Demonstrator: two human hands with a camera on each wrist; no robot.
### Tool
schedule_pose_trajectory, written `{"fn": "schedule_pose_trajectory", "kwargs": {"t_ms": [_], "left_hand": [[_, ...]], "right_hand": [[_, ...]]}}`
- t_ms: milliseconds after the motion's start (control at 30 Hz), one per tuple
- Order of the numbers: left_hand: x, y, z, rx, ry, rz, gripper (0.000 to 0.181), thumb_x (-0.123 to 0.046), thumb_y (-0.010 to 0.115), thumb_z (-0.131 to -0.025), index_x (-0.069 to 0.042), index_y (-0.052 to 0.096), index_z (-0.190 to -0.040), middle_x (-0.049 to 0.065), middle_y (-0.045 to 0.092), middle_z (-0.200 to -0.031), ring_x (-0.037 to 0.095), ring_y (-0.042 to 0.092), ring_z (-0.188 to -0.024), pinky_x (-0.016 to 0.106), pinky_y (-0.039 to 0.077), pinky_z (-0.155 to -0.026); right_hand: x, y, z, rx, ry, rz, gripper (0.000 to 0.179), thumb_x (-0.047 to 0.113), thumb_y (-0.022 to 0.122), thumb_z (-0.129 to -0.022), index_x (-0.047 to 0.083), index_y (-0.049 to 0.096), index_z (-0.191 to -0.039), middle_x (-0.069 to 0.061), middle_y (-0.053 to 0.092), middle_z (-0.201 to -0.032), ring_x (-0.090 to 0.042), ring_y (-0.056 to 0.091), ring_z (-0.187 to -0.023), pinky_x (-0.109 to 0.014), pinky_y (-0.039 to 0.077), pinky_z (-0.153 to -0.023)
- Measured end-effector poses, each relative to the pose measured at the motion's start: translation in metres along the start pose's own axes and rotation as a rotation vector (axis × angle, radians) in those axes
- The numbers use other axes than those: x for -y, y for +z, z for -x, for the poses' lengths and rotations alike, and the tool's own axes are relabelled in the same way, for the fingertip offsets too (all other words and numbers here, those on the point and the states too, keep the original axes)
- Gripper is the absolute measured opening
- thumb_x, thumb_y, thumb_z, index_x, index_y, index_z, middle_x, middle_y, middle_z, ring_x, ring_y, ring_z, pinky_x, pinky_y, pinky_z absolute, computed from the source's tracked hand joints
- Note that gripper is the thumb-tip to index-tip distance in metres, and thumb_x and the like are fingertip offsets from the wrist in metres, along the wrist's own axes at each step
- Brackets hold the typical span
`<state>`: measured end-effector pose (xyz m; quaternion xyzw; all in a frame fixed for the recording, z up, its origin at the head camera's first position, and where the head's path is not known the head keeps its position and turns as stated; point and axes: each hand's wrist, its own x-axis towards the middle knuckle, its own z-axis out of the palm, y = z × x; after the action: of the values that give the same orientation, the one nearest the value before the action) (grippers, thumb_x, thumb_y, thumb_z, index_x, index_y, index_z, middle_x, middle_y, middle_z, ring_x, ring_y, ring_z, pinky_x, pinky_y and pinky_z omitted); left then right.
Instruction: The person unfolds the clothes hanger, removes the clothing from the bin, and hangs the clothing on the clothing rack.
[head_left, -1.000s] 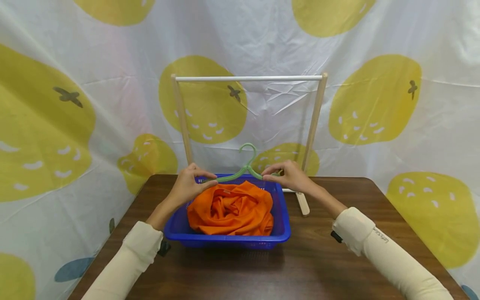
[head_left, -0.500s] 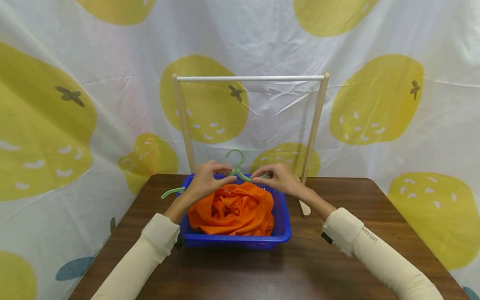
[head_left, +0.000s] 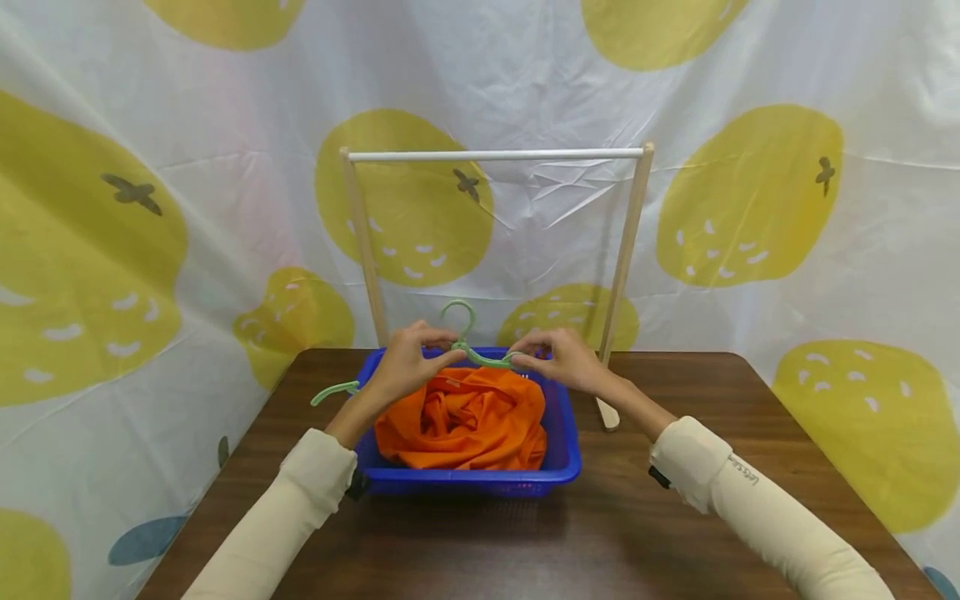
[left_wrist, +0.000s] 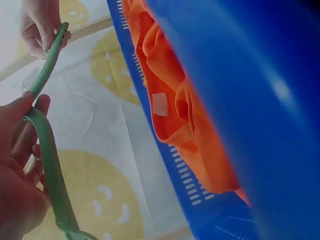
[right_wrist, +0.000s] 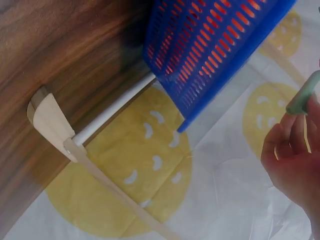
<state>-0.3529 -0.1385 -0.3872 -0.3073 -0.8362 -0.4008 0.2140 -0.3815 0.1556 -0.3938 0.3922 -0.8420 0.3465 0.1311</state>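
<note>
A green clothes hanger (head_left: 486, 359) is held up over the far rim of a blue basket (head_left: 480, 477), its hook pointing upward. My left hand (head_left: 411, 357) pinches it near the middle, just below the hook, and one arm of the hanger sticks out to the left behind my wrist. With thumb and fingers my right hand (head_left: 564, 360) pinches the hanger's right arm near its end, as the right wrist view also shows. Below both hands, a bunched orange cloth (head_left: 465, 421) with a small white label (left_wrist: 160, 104) lies in the basket.
Behind the basket stands a rack with wooden posts (head_left: 626, 250) and a white top bar (head_left: 495, 155). Its wooden foot (head_left: 607, 414) rests on the brown table (head_left: 675, 517). A white curtain (head_left: 525, 83) with yellow fruit prints hangs behind.
My left hand has slid right along the hanger from its left arm to the middle, so the left arm now shows behind the wrist. The hanger has shifted left and slightly down.
</note>
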Motion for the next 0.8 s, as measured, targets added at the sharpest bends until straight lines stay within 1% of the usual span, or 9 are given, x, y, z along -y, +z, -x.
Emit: {"fn": "schedule_pose_trajectory", "kwargs": {"t_ms": [100, 167, 233, 400, 500, 567, 633, 733, 800], "left_hand": [[0.001, -0.001, 0.001, 0.001, -0.010, 0.002, 0.029, -0.019, 0.086, -0.088, -0.002, 0.080, -0.110, 0.009, 0.071, -0.090, 0.033, 0.065, -0.090, 0.051, 0.056, -0.081], [0.002, -0.002, 0.002, 0.001, -0.013, -0.004, 0.028, -0.019, 0.086, -0.088, -0.002, 0.081, -0.110, 0.007, 0.071, -0.088, 0.031, 0.065, -0.089, 0.048, 0.056, -0.081], [0.002, -0.003, 0.002, 0.001, -0.012, -0.011, 0.027, -0.019, 0.086, -0.087, -0.003, 0.081, -0.109, 0.006, 0.071, -0.087, 0.029, 0.064, -0.087, 0.045, 0.056, -0.080], [0.002, -0.003, 0.002, 0.003, -0.002, -0.009, 0.025, -0.017, 0.087, -0.086, -0.003, 0.082, -0.105, 0.006, 0.071, -0.084, 0.031, 0.064, -0.085, 0.048, 0.055, -0.077], [0.002, -0.001, 0.002, 0.009, 0.004, -0.018, 0.024, -0.018, 0.088, -0.085, -0.004, 0.083, -0.104, 0.005, 0.072, -0.083, 0.027, 0.063, -0.083, 0.046, 0.055, -0.076], [0.001, 0.000, 0.002, 0.016, 0.008, -0.027, 0.024, -0.018, 0.088, -0.085, -0.005, 0.083, -0.104, 0.003, 0.072, -0.083, 0.022, 0.062, -0.082, 0.042, 0.054, -0.075], [0.000, 0.001, 0.002, 0.025, 0.011, -0.028, 0.024, -0.019, 0.088, -0.085, -0.005, 0.083, -0.104, 0.002, 0.072, -0.083, 0.019, 0.061, -0.082, 0.043, 0.054, -0.075], [0.000, 0.003, 0.001, 0.036, 0.017, -0.020, 0.025, -0.018, 0.088, -0.085, -0.004, 0.082, -0.104, 0.002, 0.073, -0.083, 0.018, 0.061, -0.083, 0.048, 0.055, -0.077], [-0.001, 0.004, 0.001, 0.040, 0.019, -0.012, 0.025, -0.018, 0.088, -0.085, -0.003, 0.082, -0.105, 0.003, 0.073, -0.083, 0.020, 0.062, -0.083, 0.051, 0.055, -0.078]], "right_hand": [[-0.003, 0.002, 0.002, -0.021, 0.028, -0.089, 0.013, 0.015, 0.071, -0.100, 0.008, 0.077, -0.109, 0.001, 0.079, -0.091, -0.014, 0.074, -0.083, -0.028, 0.056, -0.071], [-0.003, 0.002, 0.002, -0.024, 0.047, -0.144, 0.012, 0.012, 0.068, -0.102, 0.006, 0.074, -0.111, -0.003, 0.079, -0.094, -0.016, 0.076, -0.087, -0.029, 0.058, -0.072], [-0.003, 0.002, 0.003, -0.017, 0.058, -0.166, 0.012, 0.011, 0.068, -0.102, 0.006, 0.073, -0.112, -0.004, 0.079, -0.095, -0.017, 0.076, -0.089, -0.030, 0.059, -0.072], [0.000, 0.000, 0.001, -0.004, 0.027, -0.101, 0.020, 0.013, 0.075, -0.098, 0.005, 0.075, -0.116, -0.005, 0.078, -0.104, -0.016, 0.074, -0.091, -0.034, 0.059, -0.078], [0.004, 0.000, -0.002, -0.007, -0.008, -0.088, 0.028, 0.014, 0.077, -0.096, 0.005, 0.074, -0.121, -0.004, 0.078, -0.108, -0.016, 0.074, -0.093, -0.035, 0.059, -0.079], [0.006, 0.000, -0.005, -0.011, -0.028, -0.085, 0.029, 0.015, 0.078, -0.095, 0.006, 0.075, -0.122, -0.003, 0.079, -0.107, -0.016, 0.074, -0.093, -0.034, 0.059, -0.080], [0.008, 0.000, -0.009, -0.013, -0.037, -0.081, 0.030, 0.016, 0.079, -0.095, 0.007, 0.075, -0.123, -0.002, 0.079, -0.104, -0.015, 0.075, -0.091, -0.033, 0.059, -0.079], [0.011, 0.001, -0.012, -0.011, -0.025, -0.076, 0.032, 0.016, 0.079, -0.094, 0.008, 0.074, -0.125, -0.002, 0.079, -0.101, -0.014, 0.075, -0.087, -0.031, 0.059, -0.077], [0.013, 0.000, -0.014, -0.009, -0.011, -0.075, 0.034, 0.015, 0.079, -0.094, 0.007, 0.074, -0.127, -0.003, 0.079, -0.100, -0.013, 0.075, -0.085, -0.031, 0.059, -0.076]]}}
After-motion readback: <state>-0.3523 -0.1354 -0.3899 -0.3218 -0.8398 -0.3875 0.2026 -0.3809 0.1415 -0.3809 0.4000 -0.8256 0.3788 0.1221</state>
